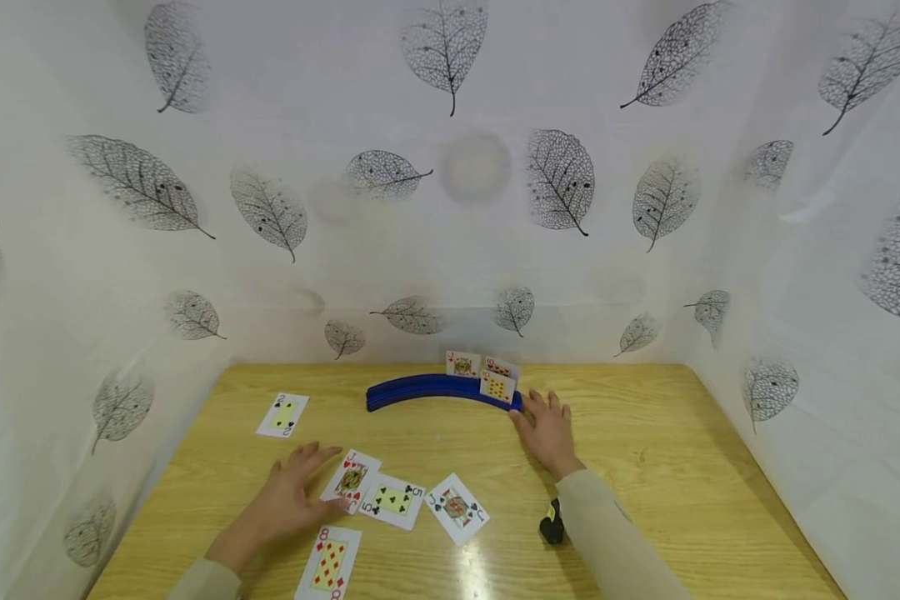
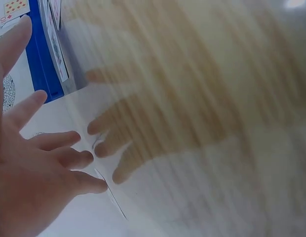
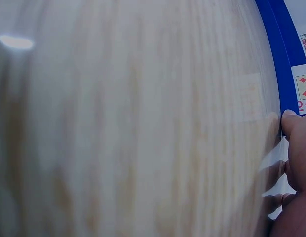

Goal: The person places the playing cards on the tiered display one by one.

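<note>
A curved blue card holder (image 1: 420, 387) stands at the back of the table, with a red jack (image 1: 462, 364), a ten of diamonds (image 1: 497, 387) and another red ten behind it upright toward its right end. My right hand (image 1: 549, 433) grips that end, its thumb on the near side, as the right wrist view shows too. Over a jack of hearts (image 1: 352, 478) lying face up, my left hand (image 1: 288, 493) spreads its fingers, thumb at the card's lower corner. A five of clubs (image 1: 392, 500) lies against that jack.
A jack of spades (image 1: 457, 508) lies right of the five, an eight of diamonds (image 1: 328, 563) near the front, and a black two (image 1: 282, 416) at the back left. A small black and yellow object (image 1: 552, 525) is beside the right sleeve. Leaf-patterned sheeting (image 1: 480, 250) surrounds the table.
</note>
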`<control>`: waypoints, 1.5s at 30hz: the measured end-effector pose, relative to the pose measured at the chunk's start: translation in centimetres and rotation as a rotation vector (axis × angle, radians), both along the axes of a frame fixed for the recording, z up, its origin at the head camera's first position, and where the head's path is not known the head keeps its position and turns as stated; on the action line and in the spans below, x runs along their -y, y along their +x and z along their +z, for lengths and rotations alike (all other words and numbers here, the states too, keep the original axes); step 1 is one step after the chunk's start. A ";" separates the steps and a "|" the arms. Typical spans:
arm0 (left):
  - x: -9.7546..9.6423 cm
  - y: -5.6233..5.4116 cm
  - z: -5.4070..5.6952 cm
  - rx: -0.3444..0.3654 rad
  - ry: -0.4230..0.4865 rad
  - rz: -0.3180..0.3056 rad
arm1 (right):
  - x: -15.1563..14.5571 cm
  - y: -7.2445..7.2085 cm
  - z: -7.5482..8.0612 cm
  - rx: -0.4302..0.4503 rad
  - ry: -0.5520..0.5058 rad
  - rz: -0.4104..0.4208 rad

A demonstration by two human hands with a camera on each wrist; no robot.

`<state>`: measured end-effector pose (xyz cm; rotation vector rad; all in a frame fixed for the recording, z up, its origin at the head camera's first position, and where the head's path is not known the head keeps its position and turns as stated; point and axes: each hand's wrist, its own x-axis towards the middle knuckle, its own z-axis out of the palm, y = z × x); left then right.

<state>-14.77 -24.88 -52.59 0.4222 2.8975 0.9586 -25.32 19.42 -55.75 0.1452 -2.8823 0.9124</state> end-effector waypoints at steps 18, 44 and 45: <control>-0.9 -0.2 0.1 0.028 -0.119 -0.009 | 0.0 0.1 -0.1 -0.012 -0.013 0.007; -1.6 -1.1 0.8 0.135 -0.207 -0.035 | -0.2 -0.2 -0.5 -0.028 -0.014 0.008; -1.6 -1.2 0.8 0.136 -0.208 -0.035 | -0.2 -0.2 -0.5 -0.026 -0.016 0.008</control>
